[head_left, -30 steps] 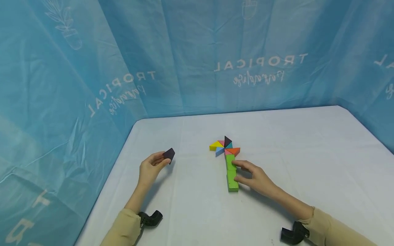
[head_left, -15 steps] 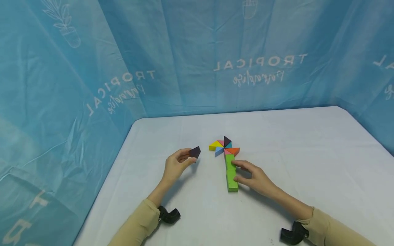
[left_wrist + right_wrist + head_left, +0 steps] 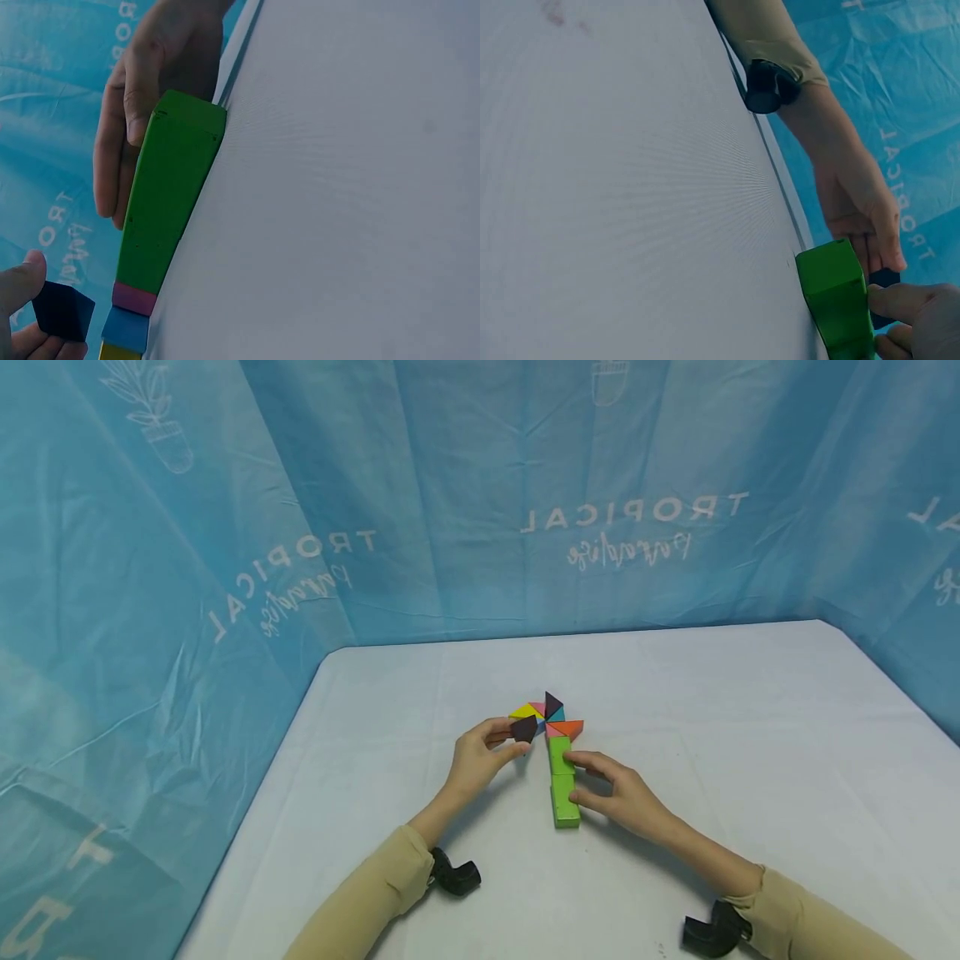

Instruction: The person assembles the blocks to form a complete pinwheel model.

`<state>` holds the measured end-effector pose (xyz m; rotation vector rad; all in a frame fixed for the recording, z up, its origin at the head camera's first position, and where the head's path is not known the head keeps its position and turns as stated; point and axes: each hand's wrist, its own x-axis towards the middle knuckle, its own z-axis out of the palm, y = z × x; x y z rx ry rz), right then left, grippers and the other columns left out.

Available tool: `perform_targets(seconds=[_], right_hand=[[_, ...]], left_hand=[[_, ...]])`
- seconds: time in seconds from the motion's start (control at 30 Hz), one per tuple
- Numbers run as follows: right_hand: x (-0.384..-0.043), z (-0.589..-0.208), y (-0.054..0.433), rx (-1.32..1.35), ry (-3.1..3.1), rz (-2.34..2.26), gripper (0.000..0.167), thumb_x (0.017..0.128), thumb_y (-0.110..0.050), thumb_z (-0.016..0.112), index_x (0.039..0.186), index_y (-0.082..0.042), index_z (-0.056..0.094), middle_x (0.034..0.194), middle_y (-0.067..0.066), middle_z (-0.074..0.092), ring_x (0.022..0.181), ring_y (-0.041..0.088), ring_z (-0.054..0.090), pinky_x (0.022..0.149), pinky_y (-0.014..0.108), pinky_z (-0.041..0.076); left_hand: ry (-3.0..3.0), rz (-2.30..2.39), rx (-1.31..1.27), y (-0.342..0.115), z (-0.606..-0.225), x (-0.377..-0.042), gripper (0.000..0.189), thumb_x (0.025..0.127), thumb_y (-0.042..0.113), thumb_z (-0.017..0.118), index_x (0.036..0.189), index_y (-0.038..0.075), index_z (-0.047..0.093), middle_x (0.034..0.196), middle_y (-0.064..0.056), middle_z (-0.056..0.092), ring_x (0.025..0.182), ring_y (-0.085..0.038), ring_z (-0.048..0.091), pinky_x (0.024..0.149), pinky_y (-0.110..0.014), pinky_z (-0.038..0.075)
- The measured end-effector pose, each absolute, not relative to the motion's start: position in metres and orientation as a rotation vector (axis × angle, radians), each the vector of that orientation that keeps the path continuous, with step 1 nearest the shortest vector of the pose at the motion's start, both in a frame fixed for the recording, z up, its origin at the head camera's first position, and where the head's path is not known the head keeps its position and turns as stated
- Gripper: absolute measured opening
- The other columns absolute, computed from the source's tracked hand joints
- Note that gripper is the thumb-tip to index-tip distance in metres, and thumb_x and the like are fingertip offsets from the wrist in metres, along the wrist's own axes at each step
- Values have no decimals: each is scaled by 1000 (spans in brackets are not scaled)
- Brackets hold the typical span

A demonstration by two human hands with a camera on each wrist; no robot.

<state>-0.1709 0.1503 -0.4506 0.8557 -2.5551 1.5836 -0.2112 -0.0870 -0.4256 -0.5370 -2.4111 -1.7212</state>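
Note:
My left hand point(image 3: 476, 762) pinches a dark, nearly black block point(image 3: 525, 729) between thumb and fingers. In the head view it overlaps the left side of a pinwheel of coloured triangular blocks, including yellow point(image 3: 525, 712), black point(image 3: 553, 704) and orange point(image 3: 572, 728) pieces. Below the pinwheel, an upper green block point(image 3: 560, 758) and a lower green block point(image 3: 565, 803) form a straight column. My right hand point(image 3: 626, 795) rests its index fingertip and thumb tip along the column's right side. The left wrist view shows pink point(image 3: 133, 298) and blue point(image 3: 124, 330) pieces beyond the green.
A white cloth point(image 3: 712, 710) covers the table. Blue printed curtains point(image 3: 480, 510) hang behind it and along the left and right sides. Black wrist mounts point(image 3: 457, 875) jut from both sleeves.
My left hand has moved right with the dark block, from the left part of the table to the pinwheel's left side. My right hand and the green blocks stay put.

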Motion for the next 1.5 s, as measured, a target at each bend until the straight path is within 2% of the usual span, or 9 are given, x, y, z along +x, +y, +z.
perform_targets(seconds=[0.23, 0.53, 0.93, 1.23, 1.5], right_hand=[[-162, -430, 146, 862, -2566, 1578, 52, 83, 0, 70, 129, 11, 49, 130, 24, 51, 120, 38, 47, 98, 48, 40], [-164, -433, 146, 877, -2549, 1587, 52, 83, 0, 70, 129, 11, 49, 130, 24, 51, 121, 38, 47, 98, 50, 40], [-163, -432, 146, 855, -2566, 1581, 52, 83, 0, 70, 129, 10, 49, 130, 23, 51, 121, 37, 47, 98, 49, 40], [-163, -432, 146, 860, -2563, 1604, 51, 84, 0, 69, 130, 10, 49, 131, 24, 51, 121, 38, 47, 98, 50, 40], [-163, -432, 146, 861, -2560, 1602, 51, 83, 0, 69, 129, 11, 49, 130, 24, 51, 121, 38, 47, 98, 50, 40]], left_hand=[[-2463, -1657, -514, -81, -451, -225, 45, 78, 22, 78, 115, 2, 63, 107, -9, 66, 99, -21, 63, 91, -32, 49], [-2539, -1650, -511, -80, -459, -219, 45, 76, 23, 81, 114, 7, 63, 102, -3, 66, 94, -15, 63, 86, -27, 51], [-2619, -1384, -547, -73, -464, -215, 50, 75, 29, 81, 113, 3, 62, 103, -7, 63, 90, -18, 62, 80, -27, 52], [-2593, -1376, -503, -70, -465, -217, 51, 75, 29, 80, 115, 4, 59, 105, -5, 60, 84, -16, 60, 72, -24, 52], [-2479, -1367, -556, -68, -465, -220, 41, 77, 19, 79, 109, 2, 60, 102, -7, 61, 81, -17, 61, 73, -24, 53]])
